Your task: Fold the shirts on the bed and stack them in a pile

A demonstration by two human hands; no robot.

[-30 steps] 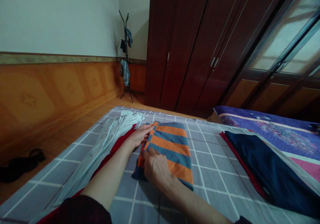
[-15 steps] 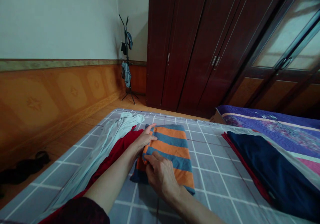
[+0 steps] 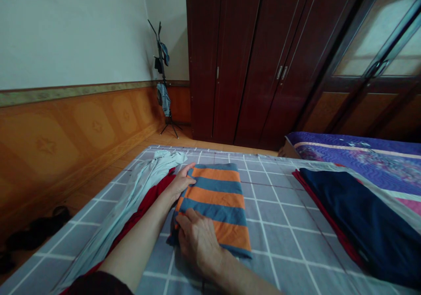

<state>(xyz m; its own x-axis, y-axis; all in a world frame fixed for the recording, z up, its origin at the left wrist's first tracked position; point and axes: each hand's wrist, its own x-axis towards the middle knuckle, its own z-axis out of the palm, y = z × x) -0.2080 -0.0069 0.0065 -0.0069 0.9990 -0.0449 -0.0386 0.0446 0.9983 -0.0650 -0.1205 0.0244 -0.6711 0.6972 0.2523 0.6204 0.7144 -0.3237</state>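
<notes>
A folded orange-and-blue striped cloth lies on the grey checked bed sheet. My left hand rests against its far left edge, fingers curled on the fold. My right hand lies flat on its near left corner, pressing it down. Under my left forearm lie a red garment and a pale grey-green garment, both unfolded.
A folded navy cloth over a red one lies at the right, beside a purple patterned quilt. A dark wooden wardrobe and a coat stand stand beyond the bed. Dark shoes sit on the floor at left.
My hands have set the lifted left edge of the striped cloth down flat. My right hand slid toward the near corner, and the view tilted slightly.
</notes>
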